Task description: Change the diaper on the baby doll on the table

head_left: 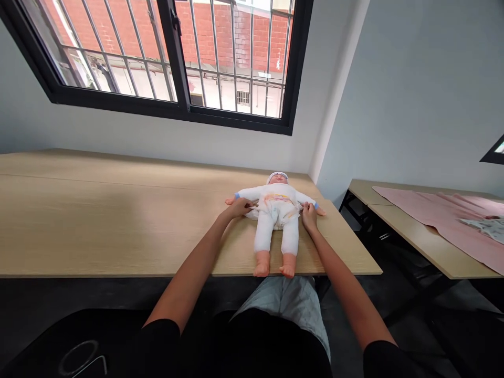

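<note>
A baby doll (290,239) in a white outfit with blue cuffs and a patterned cap lies on its back, feet towards me at the table's front edge. Around its hips is a white diaper (277,211) with coloured marks along its front waist. My left hand (241,208) is closed in a pinch on the diaper's side at the left. At the right, my right hand (309,215) pinches the opposite side, by the doll's arm. The fingertips are small, and I cannot make out exactly which part of the diaper's edge each holds.
The light wooden table (98,226) stretches left below a barred window (181,58). Across a gap to the right stands a second table (413,226) with a pink cloth (441,210) and a pale patterned item (486,227). A black chair (106,331) is at the lower left.
</note>
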Demonstrator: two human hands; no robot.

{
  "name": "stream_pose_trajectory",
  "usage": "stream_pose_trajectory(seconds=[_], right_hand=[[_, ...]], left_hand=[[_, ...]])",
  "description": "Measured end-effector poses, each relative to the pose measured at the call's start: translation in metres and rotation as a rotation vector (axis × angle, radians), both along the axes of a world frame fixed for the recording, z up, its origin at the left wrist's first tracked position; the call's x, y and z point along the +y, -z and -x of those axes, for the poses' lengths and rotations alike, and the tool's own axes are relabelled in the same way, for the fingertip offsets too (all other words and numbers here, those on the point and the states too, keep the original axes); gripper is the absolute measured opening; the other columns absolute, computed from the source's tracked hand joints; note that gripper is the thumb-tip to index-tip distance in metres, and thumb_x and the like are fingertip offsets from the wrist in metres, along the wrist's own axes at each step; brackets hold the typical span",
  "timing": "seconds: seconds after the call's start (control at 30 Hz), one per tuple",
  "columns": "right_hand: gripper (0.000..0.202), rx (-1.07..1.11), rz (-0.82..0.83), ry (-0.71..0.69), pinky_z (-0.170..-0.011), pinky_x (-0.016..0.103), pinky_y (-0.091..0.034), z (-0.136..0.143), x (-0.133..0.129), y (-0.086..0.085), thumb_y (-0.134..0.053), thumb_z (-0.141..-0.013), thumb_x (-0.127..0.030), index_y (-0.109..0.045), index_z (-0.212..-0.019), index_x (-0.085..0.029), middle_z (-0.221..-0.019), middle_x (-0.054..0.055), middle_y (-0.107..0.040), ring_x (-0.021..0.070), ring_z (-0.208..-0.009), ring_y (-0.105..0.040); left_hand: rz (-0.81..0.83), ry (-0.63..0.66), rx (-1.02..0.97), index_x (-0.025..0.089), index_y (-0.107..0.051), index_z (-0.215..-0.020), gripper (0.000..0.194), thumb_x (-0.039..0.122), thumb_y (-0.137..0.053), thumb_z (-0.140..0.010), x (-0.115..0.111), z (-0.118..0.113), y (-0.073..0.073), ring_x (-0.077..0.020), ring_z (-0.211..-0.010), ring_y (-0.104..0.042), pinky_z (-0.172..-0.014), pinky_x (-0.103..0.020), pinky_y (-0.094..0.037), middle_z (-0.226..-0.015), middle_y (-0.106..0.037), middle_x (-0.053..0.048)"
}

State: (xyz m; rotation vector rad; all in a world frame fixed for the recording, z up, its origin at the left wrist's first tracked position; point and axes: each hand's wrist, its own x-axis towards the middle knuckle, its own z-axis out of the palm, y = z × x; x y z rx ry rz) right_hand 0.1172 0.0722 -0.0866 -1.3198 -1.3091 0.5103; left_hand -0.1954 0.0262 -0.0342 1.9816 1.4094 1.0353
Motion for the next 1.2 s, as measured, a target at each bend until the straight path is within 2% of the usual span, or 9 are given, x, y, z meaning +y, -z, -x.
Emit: stream_pose_trajectory(seconds=[0.1, 0.17, 0.3, 0.47, 0.63, 0.77, 0.87, 1.03, 1.2], right_hand=[[0.024, -0.012, -0.037, 0.036, -0.087, 0.038, -0.043, -0.002, -0.002, -0.004, -0.038, -0.089, -0.042, -0.045, -0.074, -0.025, -0.084, 0.010, -0.065, 0.0265, -0.089, -0.059], [0.021, -0.033, -0.099, 0.039, -0.090, 0.038, -0.043, -0.003, -0.004, -0.006, -0.039, -0.088, -0.040, -0.046, -0.077, -0.024, -0.090, 0.010, -0.065, 0.0260, -0.093, -0.058], [0.020, -0.107, -0.173, -0.031, -0.090, 0.037, -0.043, 0.000, -0.007, -0.005, -0.040, -0.088, -0.039, -0.049, -0.079, -0.023, -0.092, 0.010, -0.064, 0.0248, -0.093, -0.056], [0.018, -0.120, -0.130, -0.060, -0.088, 0.037, -0.043, 0.001, -0.006, 0.001, -0.042, -0.086, -0.038, -0.048, -0.077, -0.023, -0.090, 0.010, -0.064, 0.0245, -0.089, -0.056], [0.019, -0.140, -0.113, -0.025, -0.085, 0.037, -0.044, -0.001, -0.004, 0.003, -0.041, -0.085, -0.038, -0.047, -0.073, -0.024, -0.085, 0.010, -0.064, 0.0247, -0.085, -0.055], [0.019, -0.134, -0.094, -0.005, -0.083, 0.037, -0.044, -0.003, -0.002, 0.005, -0.041, -0.084, -0.040, -0.046, -0.074, -0.024, -0.084, 0.009, -0.064, 0.0248, -0.084, -0.055], [0.020, -0.124, -0.079, -0.005, -0.082, 0.037, -0.044, -0.004, -0.002, 0.005, -0.041, -0.084, -0.042, -0.046, -0.076, -0.024, -0.083, 0.009, -0.065, 0.0251, -0.084, -0.056], [0.021, -0.177, -0.052, 0.019, -0.082, 0.038, -0.045, -0.004, -0.004, 0.003, -0.039, -0.086, -0.041, -0.044, -0.074, -0.025, -0.084, 0.011, -0.066, 0.0268, -0.084, -0.058], [0.019, -0.154, -0.041, 0.014, -0.079, 0.037, -0.045, -0.003, -0.006, 0.003, -0.041, -0.086, -0.040, -0.046, -0.075, -0.025, -0.083, 0.011, -0.067, 0.0265, -0.083, -0.059]], left_hand=[[-0.029, -0.079, -0.054, 0.017, -0.073, -0.068, 0.011, 0.025, -0.068, -0.064, -0.003, 0.003, -0.008, -0.0173, -0.064, -0.060, -0.059, -0.023, -0.043, -0.063, -0.067, -0.001], [-0.030, -0.121, -0.182, 0.016, -0.074, -0.072, 0.016, 0.030, -0.069, -0.066, -0.005, 0.003, -0.012, -0.0170, -0.064, -0.061, -0.058, -0.024, -0.044, -0.065, -0.068, -0.002], [0.110, -0.071, -0.386, 0.014, -0.073, -0.076, 0.029, 0.043, -0.072, -0.069, -0.009, 0.003, -0.014, -0.0155, -0.058, -0.060, -0.054, -0.024, -0.044, -0.065, -0.068, -0.004], [0.355, 0.026, -0.227, 0.014, -0.075, -0.081, 0.038, 0.041, -0.085, -0.056, -0.012, 0.009, -0.013, -0.0145, -0.054, -0.058, -0.053, -0.025, -0.044, -0.065, -0.069, -0.005], [0.317, -0.062, 0.158, 0.015, -0.073, -0.063, 0.018, 0.019, -0.081, -0.048, -0.008, 0.021, -0.012, -0.0136, -0.052, -0.052, -0.051, -0.023, -0.039, -0.055, -0.063, -0.001], [0.352, 0.002, 0.269, 0.016, -0.072, -0.062, 0.012, 0.022, -0.078, -0.053, -0.008, 0.024, -0.013, -0.0158, -0.058, -0.055, -0.056, -0.024, -0.042, -0.058, -0.064, -0.002], [0.373, 0.012, 0.272, 0.017, -0.073, -0.065, 0.013, 0.021, -0.077, -0.053, -0.010, 0.023, -0.015, -0.0154, -0.059, -0.056, -0.056, -0.023, -0.042, -0.061, -0.066, -0.001], [0.418, 0.021, 0.124, 0.019, -0.068, -0.057, 0.013, 0.016, -0.076, -0.047, -0.012, 0.022, -0.015, -0.0127, -0.044, -0.051, -0.042, -0.021, -0.037, -0.050, -0.060, 0.001], [0.334, 0.067, -0.079, 0.018, -0.061, -0.058, 0.017, 0.019, -0.077, -0.054, -0.015, 0.019, -0.017, -0.0113, -0.043, -0.051, -0.041, -0.020, -0.038, -0.049, -0.056, 0.002]])
